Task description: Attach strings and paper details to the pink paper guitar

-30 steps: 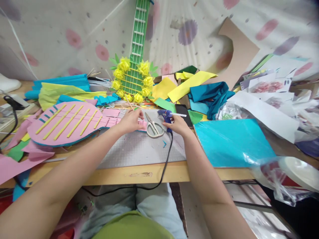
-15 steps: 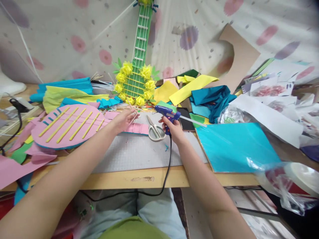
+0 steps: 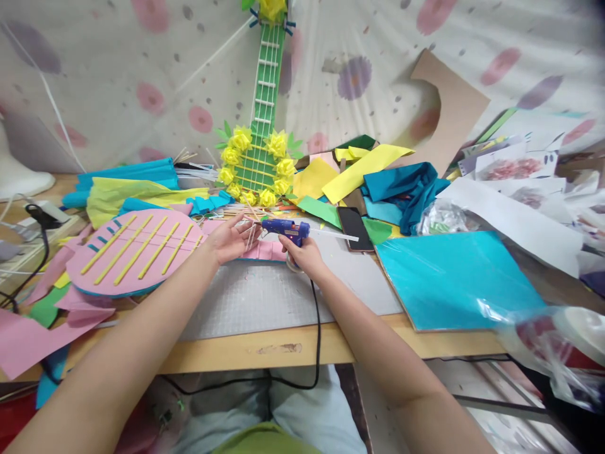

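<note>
Past the grey mat [image 3: 265, 302], the right hand [image 3: 306, 253] grips a blue glue gun [image 3: 286, 231], its nose just beside the left hand [image 3: 230, 240], which holds a thin pale thing [image 3: 249, 237] over the pink guitar's neck [image 3: 268, 251], a green guitar [image 3: 267, 94] standing behind.

**Glossy plastic beside matt paper**

The glue gun [image 3: 287, 230] looks like smooth blue plastic, its glue stick [image 3: 333, 234] translucent and whitish. The pink guitar shape [image 3: 131, 251] is faced with matt paper. The surface [image 3: 227, 354] is wood, smooth but for a rough patch; the cutting mat [image 3: 246, 302] is dull grey. The turquoise panel [image 3: 458, 284] has a glossy finish, the phone [image 3: 355, 227] a dark glassy face. The cut-out [image 3: 454, 107] is matt cardboard, the bag [image 3: 442, 217] crinkled clear plastic.
</note>
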Demonstrator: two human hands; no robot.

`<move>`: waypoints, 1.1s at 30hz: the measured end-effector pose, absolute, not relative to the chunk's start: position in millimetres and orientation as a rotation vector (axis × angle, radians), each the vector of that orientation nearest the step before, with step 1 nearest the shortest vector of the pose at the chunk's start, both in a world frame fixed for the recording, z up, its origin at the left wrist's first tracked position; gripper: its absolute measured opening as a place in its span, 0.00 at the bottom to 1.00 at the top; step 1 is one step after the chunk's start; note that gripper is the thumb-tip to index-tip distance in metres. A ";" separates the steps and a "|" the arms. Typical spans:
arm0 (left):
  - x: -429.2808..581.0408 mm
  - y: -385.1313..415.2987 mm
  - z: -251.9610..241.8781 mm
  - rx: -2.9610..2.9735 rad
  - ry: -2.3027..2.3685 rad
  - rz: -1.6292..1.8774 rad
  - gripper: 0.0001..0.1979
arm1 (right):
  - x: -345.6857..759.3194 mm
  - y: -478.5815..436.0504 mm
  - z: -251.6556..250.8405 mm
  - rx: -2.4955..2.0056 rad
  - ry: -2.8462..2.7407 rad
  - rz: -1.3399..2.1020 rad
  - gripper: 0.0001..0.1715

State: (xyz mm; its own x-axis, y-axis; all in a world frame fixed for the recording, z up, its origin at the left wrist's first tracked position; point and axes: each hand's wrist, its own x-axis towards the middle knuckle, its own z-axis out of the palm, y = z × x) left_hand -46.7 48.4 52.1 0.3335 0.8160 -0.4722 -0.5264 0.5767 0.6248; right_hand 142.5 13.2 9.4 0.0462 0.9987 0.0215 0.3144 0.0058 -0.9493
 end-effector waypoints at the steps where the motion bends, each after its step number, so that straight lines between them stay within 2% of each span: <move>1: -46.9 48.2 52.1 0.394 0.846 0.906 0.11 | 141.8 13.1 8.4 -1.445 -1.409 0.984 0.28; 15: -45.2 46.7 51.3 0.385 0.842 0.903 0.11 | 141.4 11.5 10.6 -1.498 -1.365 0.984 0.29; 24: -42.9 46.8 51.1 0.391 0.837 0.912 0.10 | 144.1 6.1 16.8 -1.488 -1.376 0.971 0.27; 33: -43.4 48.0 50.0 0.409 0.837 0.908 0.11 | 147.9 4.9 14.2 -1.472 -1.408 0.929 0.29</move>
State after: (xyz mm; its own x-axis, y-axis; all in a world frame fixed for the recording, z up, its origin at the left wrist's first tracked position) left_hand -43.4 48.0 50.0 0.3390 0.8211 -0.4592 -0.5241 0.5702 0.6326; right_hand 147.9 4.9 14.2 0.0804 0.9954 0.0521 0.3437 0.0214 -0.9388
